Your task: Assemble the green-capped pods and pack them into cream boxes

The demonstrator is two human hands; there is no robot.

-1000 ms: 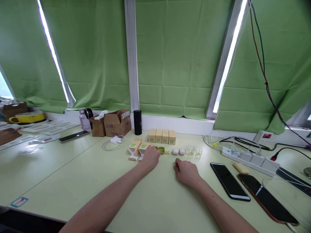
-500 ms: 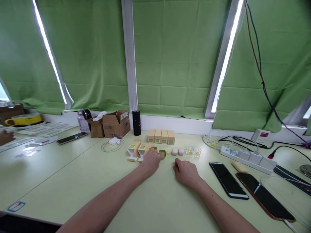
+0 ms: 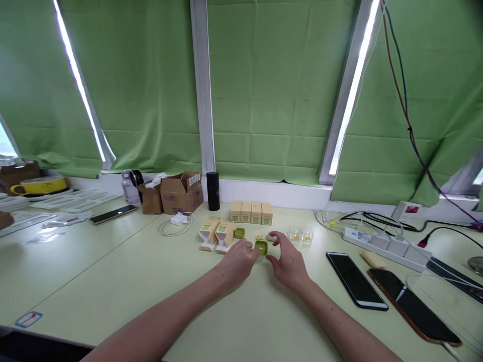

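Observation:
Between my hands is a small olive-green square dish (image 3: 261, 247), its hollow side facing me. My left hand (image 3: 241, 257) is closed on its left edge. Just to the right, my right hand (image 3: 289, 259) is open, thumb and fingers apart around the dish's right side without visibly touching it. A second green dish (image 3: 239, 233) lies behind my left hand. Tiny yellow pieces (image 3: 259, 237) sit beyond the held dish. One whitish rounded piece (image 3: 271, 236) is partly hidden by my right fingers. Clear cups with yellow centres (image 3: 300, 235) stand to the right.
Two opened cartons (image 3: 224, 234) stand left of the dishes, with several small kraft boxes (image 3: 251, 213) behind. A black cylinder (image 3: 213, 191) and cardboard box (image 3: 181, 193) are at the back. Phones (image 3: 354, 279) and a power strip (image 3: 385, 249) lie right. Another person's hand (image 3: 5, 219) shows far left.
My left hand has drawn the green dish nearer and slightly right, uncovering the second dish. My right hand has opened from a curled shape and moved up beside the held dish.

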